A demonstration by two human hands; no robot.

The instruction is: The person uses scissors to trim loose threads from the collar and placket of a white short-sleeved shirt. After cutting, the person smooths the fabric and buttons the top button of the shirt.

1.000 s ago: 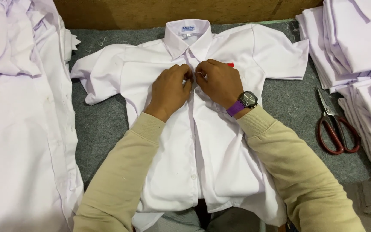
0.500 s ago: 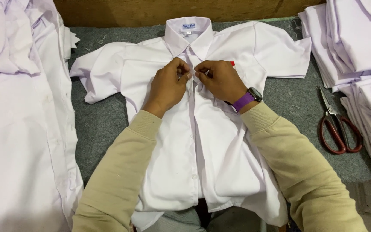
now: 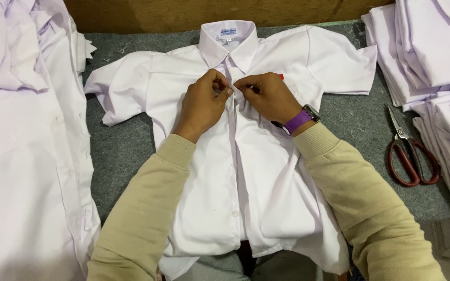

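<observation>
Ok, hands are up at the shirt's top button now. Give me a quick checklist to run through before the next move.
1. Both hands on the placket: left hand and right hand pinch the white shirt just below the collar. Ok.
2. Top button through its hole: hidden by fingers. Cannot tell.
3. Shirt flat, sleeves spread on the grey table. Ok.
4. Lower placket: one button in view, fronts part at the hem. Not ok.
5. Scissors lie apart from the shirt. Ok.
</observation>
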